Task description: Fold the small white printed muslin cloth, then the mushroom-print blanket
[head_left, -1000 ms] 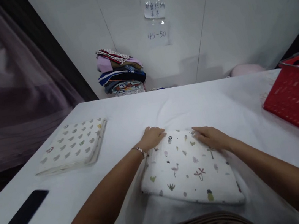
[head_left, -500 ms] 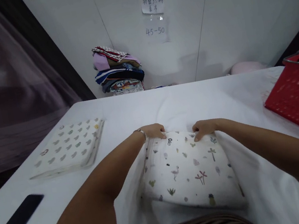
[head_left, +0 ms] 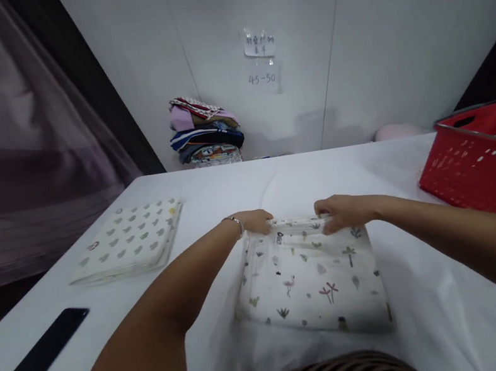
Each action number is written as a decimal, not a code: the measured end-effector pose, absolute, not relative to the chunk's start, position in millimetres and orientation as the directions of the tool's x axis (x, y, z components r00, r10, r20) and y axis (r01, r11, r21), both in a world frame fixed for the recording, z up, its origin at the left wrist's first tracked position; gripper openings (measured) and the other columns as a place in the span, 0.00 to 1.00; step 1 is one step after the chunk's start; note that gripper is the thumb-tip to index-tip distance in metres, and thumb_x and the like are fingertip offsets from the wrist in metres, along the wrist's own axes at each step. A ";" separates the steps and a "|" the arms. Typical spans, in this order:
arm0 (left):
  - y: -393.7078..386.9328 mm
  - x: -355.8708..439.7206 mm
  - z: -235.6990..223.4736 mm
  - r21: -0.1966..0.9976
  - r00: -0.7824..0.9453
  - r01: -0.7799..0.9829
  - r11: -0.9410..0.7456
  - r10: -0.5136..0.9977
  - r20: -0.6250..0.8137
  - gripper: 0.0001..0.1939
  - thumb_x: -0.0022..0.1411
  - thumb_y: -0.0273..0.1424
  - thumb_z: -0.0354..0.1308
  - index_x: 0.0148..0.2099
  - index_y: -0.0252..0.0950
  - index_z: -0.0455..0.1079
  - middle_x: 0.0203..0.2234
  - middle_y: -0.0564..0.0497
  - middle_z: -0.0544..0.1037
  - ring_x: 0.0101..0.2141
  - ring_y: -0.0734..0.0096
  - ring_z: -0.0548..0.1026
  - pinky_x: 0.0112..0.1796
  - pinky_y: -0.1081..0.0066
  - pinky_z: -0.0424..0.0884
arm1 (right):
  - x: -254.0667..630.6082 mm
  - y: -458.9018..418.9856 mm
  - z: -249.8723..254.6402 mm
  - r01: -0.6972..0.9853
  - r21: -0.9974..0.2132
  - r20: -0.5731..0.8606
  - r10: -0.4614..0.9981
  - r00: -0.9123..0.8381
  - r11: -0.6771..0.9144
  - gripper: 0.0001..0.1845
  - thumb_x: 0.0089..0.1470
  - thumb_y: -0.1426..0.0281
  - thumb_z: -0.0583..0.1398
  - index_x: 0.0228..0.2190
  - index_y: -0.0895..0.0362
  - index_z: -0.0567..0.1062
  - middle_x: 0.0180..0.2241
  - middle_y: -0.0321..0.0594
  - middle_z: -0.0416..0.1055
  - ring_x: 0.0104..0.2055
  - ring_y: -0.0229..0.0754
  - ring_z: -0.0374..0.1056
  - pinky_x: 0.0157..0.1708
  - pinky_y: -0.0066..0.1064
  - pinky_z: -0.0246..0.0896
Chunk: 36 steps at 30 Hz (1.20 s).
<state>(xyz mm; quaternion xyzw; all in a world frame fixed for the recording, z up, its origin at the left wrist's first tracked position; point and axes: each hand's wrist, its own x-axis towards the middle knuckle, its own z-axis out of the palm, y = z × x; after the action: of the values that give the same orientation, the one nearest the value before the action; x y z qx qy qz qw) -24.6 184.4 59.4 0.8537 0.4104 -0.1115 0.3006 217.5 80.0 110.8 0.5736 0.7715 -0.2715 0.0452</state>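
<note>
A folded white cloth point(head_left: 309, 277) printed with small plants, palm trees and a flamingo lies on the white table in front of me. My left hand point(head_left: 254, 220) pinches its far left edge, with a bracelet at the wrist. At the far edge further right, my right hand point(head_left: 342, 212) grips the cloth between thumb and fingers. The far edge is slightly lifted between the two hands, while the near edge rests by my striped clothing.
Another folded cloth point(head_left: 130, 238) with grey prints lies on the table point(head_left: 212, 198) at left, a black phone-like slab point(head_left: 34, 364) nearer me. A red basket point(head_left: 489, 168) stands at right. Stacked fabrics point(head_left: 205, 130) sit beyond the far edge, against the wall.
The far edge of the printed cloth has been raised a little and bunched between my hands. My view has tilted up and shifted slightly, so the basket shows more.
</note>
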 end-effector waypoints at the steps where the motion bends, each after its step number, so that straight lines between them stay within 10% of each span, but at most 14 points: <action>1: 179.6 -26.6 67.0 0.400 0.626 0.778 -0.483 0.648 -0.434 0.12 0.38 0.29 0.57 0.31 0.41 0.73 0.31 0.50 0.78 0.34 0.60 0.73 0.35 0.67 0.66 | 216.6 75.8 115.8 0.912 -0.365 -0.386 0.861 -0.331 0.187 0.21 0.42 0.62 0.61 0.41 0.53 0.70 0.40 0.44 0.72 0.37 0.47 0.67 0.31 0.33 0.60; 7: 160.6 -46.2 137.2 0.298 0.631 0.770 -0.563 0.743 -0.225 0.09 0.39 0.29 0.57 0.29 0.39 0.70 0.26 0.51 0.75 0.30 0.64 0.70 0.32 0.69 0.63 | 224.4 65.0 159.3 0.922 -0.330 -0.255 0.922 -0.292 0.201 0.39 0.42 0.61 0.62 0.56 0.53 0.63 0.48 0.44 0.70 0.45 0.50 0.68 0.40 0.36 0.63; 14: 123.5 -63.7 226.6 0.150 0.595 0.762 -0.630 0.773 0.219 0.18 0.47 0.28 0.56 0.43 0.37 0.67 0.34 0.49 0.72 0.37 0.62 0.70 0.38 0.69 0.62 | 235.3 49.9 232.4 0.946 -0.059 0.290 0.912 -0.290 0.320 0.22 0.50 0.65 0.56 0.48 0.52 0.71 0.38 0.40 0.73 0.38 0.48 0.68 0.36 0.37 0.59; 19: 83.2 -66.1 139.9 -0.011 0.622 0.729 -0.685 0.655 0.430 0.12 0.54 0.24 0.52 0.42 0.35 0.65 0.38 0.44 0.70 0.46 0.56 0.67 0.49 0.60 0.56 | 229.3 24.1 146.2 0.931 0.118 0.417 0.834 -0.361 0.345 0.16 0.51 0.75 0.52 0.42 0.59 0.71 0.42 0.49 0.70 0.44 0.51 0.63 0.41 0.39 0.54; 25: 28.3 -72.1 -12.4 0.204 0.607 0.740 -0.641 0.767 0.206 0.17 0.52 0.22 0.55 0.45 0.38 0.65 0.42 0.43 0.71 0.47 0.57 0.66 0.48 0.60 0.58 | 218.9 -17.0 -4.3 0.877 0.050 0.142 0.866 -0.480 0.478 0.15 0.52 0.79 0.48 0.39 0.59 0.71 0.42 0.49 0.70 0.42 0.48 0.62 0.40 0.36 0.54; 36: 23.4 -85.7 -12.0 0.288 0.630 0.664 -0.690 0.724 0.280 0.16 0.61 0.41 0.52 0.47 0.38 0.69 0.43 0.47 0.72 0.47 0.62 0.67 0.49 0.61 0.59 | 237.0 -26.3 -26.1 0.839 -0.187 0.279 0.847 -0.452 0.510 0.27 0.48 0.76 0.54 0.52 0.55 0.67 0.50 0.48 0.67 0.51 0.51 0.62 0.48 0.44 0.59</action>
<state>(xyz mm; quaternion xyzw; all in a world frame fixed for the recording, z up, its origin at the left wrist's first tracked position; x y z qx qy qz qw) -85.7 23.4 -12.0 0.8994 0.3859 0.1896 0.0789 237.0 -26.3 -26.1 0.4948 0.8521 -0.0110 -0.1702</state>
